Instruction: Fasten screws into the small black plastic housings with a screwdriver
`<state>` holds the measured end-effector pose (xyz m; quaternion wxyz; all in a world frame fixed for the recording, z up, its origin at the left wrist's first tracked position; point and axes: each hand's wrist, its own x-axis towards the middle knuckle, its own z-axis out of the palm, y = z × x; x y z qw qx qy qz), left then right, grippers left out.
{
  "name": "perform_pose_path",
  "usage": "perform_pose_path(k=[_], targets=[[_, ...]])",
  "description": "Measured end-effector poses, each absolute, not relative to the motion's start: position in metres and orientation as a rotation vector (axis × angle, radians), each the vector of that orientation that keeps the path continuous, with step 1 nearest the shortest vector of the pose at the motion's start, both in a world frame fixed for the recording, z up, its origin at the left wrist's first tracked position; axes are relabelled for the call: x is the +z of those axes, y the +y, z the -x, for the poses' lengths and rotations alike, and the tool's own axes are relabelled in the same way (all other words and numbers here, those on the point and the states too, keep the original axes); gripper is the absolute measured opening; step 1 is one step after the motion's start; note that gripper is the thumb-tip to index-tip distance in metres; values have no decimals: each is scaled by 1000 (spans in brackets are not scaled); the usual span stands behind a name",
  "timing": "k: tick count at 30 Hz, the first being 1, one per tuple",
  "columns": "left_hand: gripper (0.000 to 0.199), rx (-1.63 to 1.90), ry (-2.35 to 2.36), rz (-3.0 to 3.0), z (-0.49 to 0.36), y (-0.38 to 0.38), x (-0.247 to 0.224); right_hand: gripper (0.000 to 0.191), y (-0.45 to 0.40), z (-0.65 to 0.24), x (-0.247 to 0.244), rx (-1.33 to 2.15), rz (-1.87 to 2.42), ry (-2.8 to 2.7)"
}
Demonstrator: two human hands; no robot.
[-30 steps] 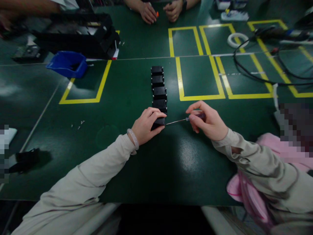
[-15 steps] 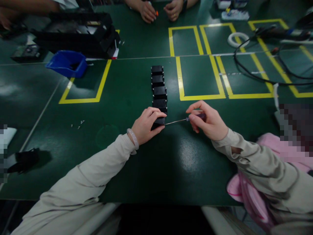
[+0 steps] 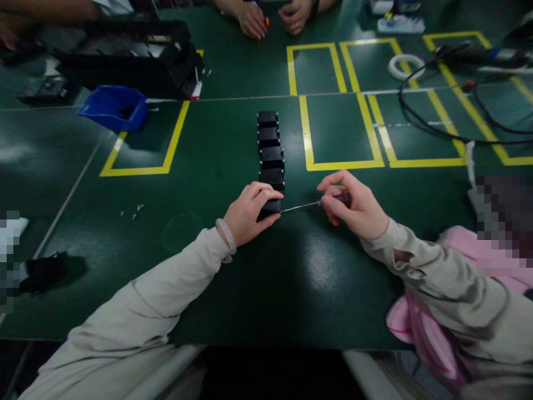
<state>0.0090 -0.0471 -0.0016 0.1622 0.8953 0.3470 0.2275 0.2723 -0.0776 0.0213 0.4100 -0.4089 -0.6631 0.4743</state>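
Note:
A row of several small black blocks (image 3: 271, 155) with silvery screws along both sides runs away from me on the green table. My left hand (image 3: 252, 214) is closed around the nearest black block (image 3: 272, 206), thumb at its near edge and fingers over its top. In my right hand (image 3: 352, 203) I hold a screwdriver (image 3: 342, 198) by its dark purplish handle, lying almost level. Its thin shaft points left, and the tip meets the near right corner of the held block. Whether the tip sits in a screw there is too small to tell.
Several loose screws (image 3: 137, 210) lie at left. A blue bin (image 3: 114, 108) stands before black stacked trays (image 3: 125, 61). Yellow tape outlines, a white tape roll (image 3: 406, 67) and black cables (image 3: 416, 119) are at right, pink cloth (image 3: 420, 328) near my right arm. Another person's hands (image 3: 272, 19) rest opposite.

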Motion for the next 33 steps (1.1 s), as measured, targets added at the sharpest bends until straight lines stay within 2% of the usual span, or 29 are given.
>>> perform_pose_path(k=[33], targets=[[33,630,999,-2535,-9,-47,0,16,-77,-270,20,1248,1024,-1589]])
